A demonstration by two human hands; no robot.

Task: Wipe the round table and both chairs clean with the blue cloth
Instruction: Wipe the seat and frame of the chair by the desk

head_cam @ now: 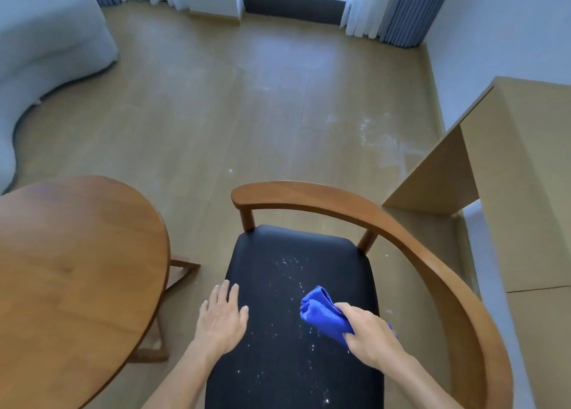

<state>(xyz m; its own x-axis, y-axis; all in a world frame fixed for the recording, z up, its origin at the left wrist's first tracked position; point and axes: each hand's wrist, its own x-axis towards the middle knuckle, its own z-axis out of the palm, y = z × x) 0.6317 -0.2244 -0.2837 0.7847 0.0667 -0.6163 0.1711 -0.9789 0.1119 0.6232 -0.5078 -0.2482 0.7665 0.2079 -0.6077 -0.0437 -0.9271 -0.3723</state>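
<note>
A wooden chair (401, 223) with a curved back rail and a black seat (287, 254) stands below me. White specks are scattered over the seat. My right hand (367, 334) grips a bunched blue cloth (321, 313) against the seat's right side. My left hand (221, 316) lies flat with straight fingers on the seat's left edge. The round wooden table (74, 279) is at the left, close to the chair. Only one chair is in view.
A light wooden desk (519, 167) stands at the right against the wall. A grey-blue bed or sofa (46, 38) fills the far left. The wooden floor (247, 99) has white marks near the desk. Curtains and a window door lie at the back.
</note>
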